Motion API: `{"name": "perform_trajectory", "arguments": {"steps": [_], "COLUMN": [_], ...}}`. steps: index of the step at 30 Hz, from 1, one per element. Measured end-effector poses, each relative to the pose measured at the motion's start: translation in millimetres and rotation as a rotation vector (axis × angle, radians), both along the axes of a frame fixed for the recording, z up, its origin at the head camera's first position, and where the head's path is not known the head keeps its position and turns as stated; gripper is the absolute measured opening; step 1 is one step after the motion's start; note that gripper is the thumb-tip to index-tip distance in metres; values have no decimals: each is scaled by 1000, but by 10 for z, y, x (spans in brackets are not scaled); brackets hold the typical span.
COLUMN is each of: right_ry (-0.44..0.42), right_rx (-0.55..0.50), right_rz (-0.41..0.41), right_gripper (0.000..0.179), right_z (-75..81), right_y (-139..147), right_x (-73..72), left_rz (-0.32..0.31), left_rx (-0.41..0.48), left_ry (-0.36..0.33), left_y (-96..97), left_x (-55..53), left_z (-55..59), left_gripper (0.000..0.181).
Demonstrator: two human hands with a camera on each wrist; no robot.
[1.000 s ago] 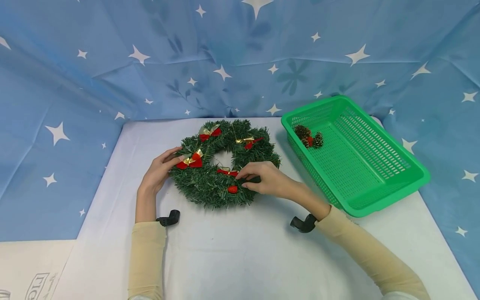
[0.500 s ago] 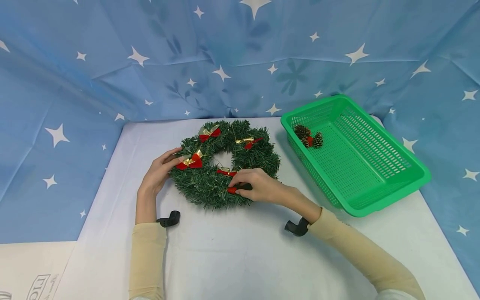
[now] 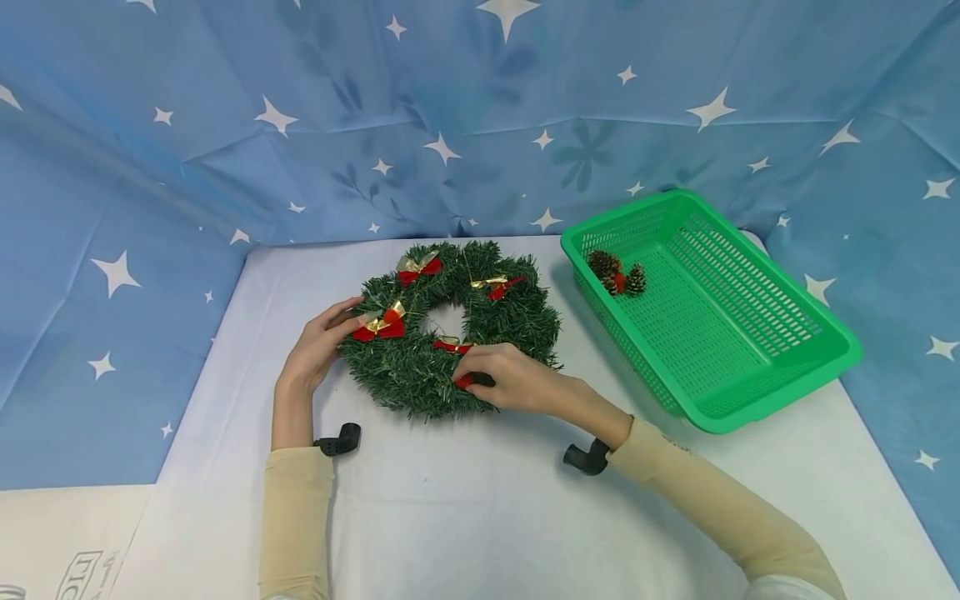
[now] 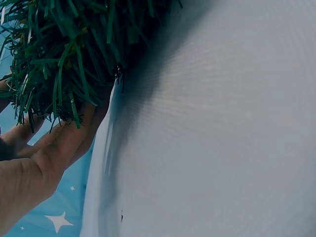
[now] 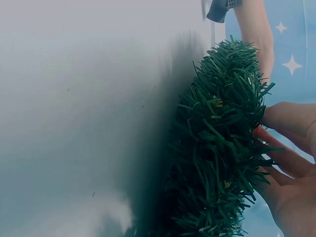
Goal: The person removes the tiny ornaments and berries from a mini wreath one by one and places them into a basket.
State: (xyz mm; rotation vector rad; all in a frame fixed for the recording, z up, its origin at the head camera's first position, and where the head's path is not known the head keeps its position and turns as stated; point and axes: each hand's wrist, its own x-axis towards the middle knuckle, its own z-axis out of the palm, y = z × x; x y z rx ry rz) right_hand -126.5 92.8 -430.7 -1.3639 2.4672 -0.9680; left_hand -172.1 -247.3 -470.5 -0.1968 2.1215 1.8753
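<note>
A green tinsel wreath (image 3: 521, 321) lies on the white cloth, dressed with several red-and-gold bows. My left hand (image 3: 311, 350) grips its left edge, thumb on top beside a bow (image 3: 384, 327) with a red ball. In the left wrist view, the fingers (image 4: 74, 136) reach under the green strands. At the wreath's near right, my right hand (image 3: 510, 379) pinches a small red berry-like ornament (image 3: 464, 382), mostly covered by the fingers. Just above that hand sits another bow (image 3: 452, 344). The right wrist view shows the fingers (image 5: 291, 160) against the wreath's top side.
To the right stands a green plastic basket (image 3: 712, 333), with several pine cones (image 3: 602, 262) and a red piece (image 3: 619, 282) in its left corner. Blue star-printed cloth (image 3: 450, 108) hangs behind and at the sides. Black wrist cameras (image 3: 341, 439) sit on both wrists.
My right hand has moved left and slightly nearer along the wreath, closing its fingers over the red ornament, which showed uncovered a second ago. The left hand has stayed in place.
</note>
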Motion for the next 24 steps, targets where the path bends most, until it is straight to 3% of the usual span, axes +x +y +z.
{"name": "perform_trajectory", "arguments": {"steps": [24], "right_ry": [44], "right_rx": [-58], "right_rz": [5], "right_gripper": [18], "right_z": [14], "right_y": [10], "right_x": [-27], "left_rz": [6], "left_rx": [-4], "left_ry": [-9], "left_y": [-15], "left_x": [-6], "left_z": [-17], "left_gripper": [65]}}
